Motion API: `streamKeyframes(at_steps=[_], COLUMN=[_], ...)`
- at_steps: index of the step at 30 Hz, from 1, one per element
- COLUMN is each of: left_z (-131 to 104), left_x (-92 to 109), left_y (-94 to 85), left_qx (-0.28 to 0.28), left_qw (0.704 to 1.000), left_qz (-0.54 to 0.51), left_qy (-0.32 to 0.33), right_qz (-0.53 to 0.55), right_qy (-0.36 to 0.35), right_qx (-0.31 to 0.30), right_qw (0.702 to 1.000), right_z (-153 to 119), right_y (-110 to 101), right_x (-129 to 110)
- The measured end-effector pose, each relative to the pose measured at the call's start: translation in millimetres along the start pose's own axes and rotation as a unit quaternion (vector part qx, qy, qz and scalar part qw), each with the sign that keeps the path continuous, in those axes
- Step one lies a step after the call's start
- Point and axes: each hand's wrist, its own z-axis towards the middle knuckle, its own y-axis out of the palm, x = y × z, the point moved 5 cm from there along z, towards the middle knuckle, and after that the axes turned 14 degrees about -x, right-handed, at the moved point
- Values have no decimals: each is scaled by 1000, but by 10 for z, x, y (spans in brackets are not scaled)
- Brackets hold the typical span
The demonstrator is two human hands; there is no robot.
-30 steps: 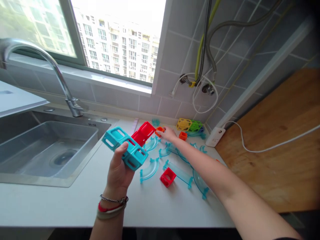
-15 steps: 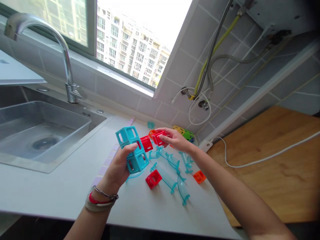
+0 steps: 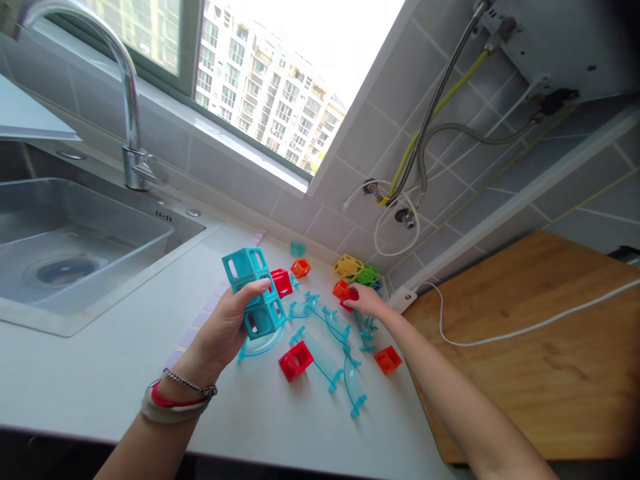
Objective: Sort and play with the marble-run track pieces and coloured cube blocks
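- Gripping teal blocks (image 3: 243, 263) in left hand (image 3: 220, 333), lifted off counter (image 3: 225, 413); pressing thumb across near side, likely to steady the joined group from one spot.
- Noting jutting red block (image 3: 281, 283) behind, to the right; apparently attached, judging by closeness, though joint hidden.
- Pinching small red block (image 3: 353, 293) with right hand (image 3: 367, 301), farther right, fingers narrowed; likely a tip grip to suit size. Right beside orange block (image 3: 341, 288), contact unclear.
- Finding teal tracks (image 3: 323, 357) strewn mid-counter, perhaps spread for easy choosing; near red block (image 3: 296, 361) just left of these.
- Spotting yellow block (image 3: 349, 267) and green block (image 3: 369, 275) at far side by wall (image 3: 340, 230), perhaps parked there to free near space.
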Motion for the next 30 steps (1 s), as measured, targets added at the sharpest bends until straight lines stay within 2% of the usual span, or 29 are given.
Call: streamKeyframes(at_steps=[9, 14, 16, 18, 21, 24, 27, 30], left_z=[0, -30, -32, -29, -38, -81, -131, -139], left_x=[-24, 14, 23, 2, -73, -149, -168, -120], left_y=[42, 79, 85, 101, 167, 251, 297, 262], left_qx=[0, -21, -32, -50, -98, -152, -179, -146], left_qw=[1000, 999, 998, 998, 993, 983, 975, 980], left_qz=[13, 45, 46, 43, 43, 66, 96, 100], left_qy=[-2, -1, -3, -19, -53, -82, -92, -91], right_qz=[-43, -57, -47, 9, 175, 263, 279, 264], right_qy=[-14, -20, -50, -120, -226, -277, -292, -273], right_qx=[-1, 35, 54, 45, -68, -108, -104, -63], right_qw=[999, 998, 996, 992, 956, 918, 909, 923], right_z=[8, -237, -406, -603, -876, -1051, -1103, -1129], right_y=[124, -69, -197, -284, -252, -177, -122, -193], right_x=[-99, -212, -376, -635, -1085, -1430, -1558, -1473])
